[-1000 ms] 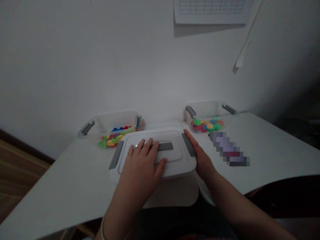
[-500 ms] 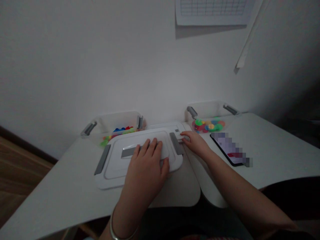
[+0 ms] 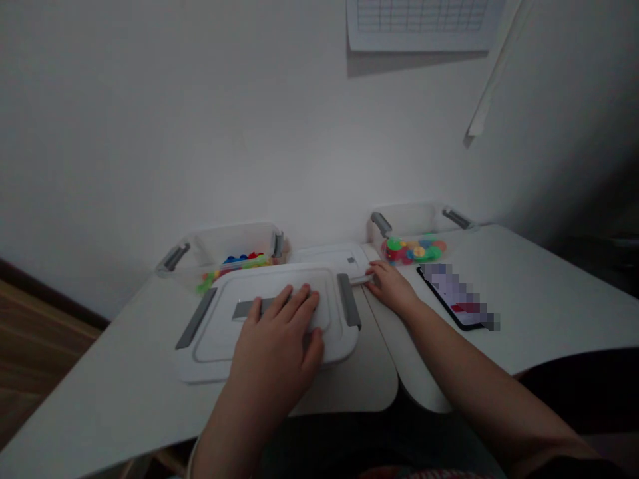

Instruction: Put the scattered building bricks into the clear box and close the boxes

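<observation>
My left hand (image 3: pixel 279 342) lies palm down, fingers spread, on a white lid (image 3: pixel 214 336) with grey side clips and a grey strip in its middle. Whether a box sits under this lid I cannot tell. Behind it, partly covered, is a second white lid (image 3: pixel 334 254). The right front edge of that rear lid is pinched by my right hand (image 3: pixel 392 287), thumb and fingers closed on it. To the back left stands a clear plastic box (image 3: pixel 229 239) with colourful small pieces inside. A similar clear box (image 3: pixel 414 219) with bright plastic pieces stands behind my right hand.
A phone (image 3: pixel 456 299) with its screen lit lies right of my right forearm. Two white tabletops meet at a seam (image 3: pixel 382 329). The wall rises behind the boxes, with a gridded paper sheet (image 3: pixel 424 26) on it. Wooden furniture (image 3: pixel 40 359) is at the left.
The front lid has shifted left and slightly toward me with my left hand on it. My right hand is farther from its grey clip, and more of the rear lid's edge shows.
</observation>
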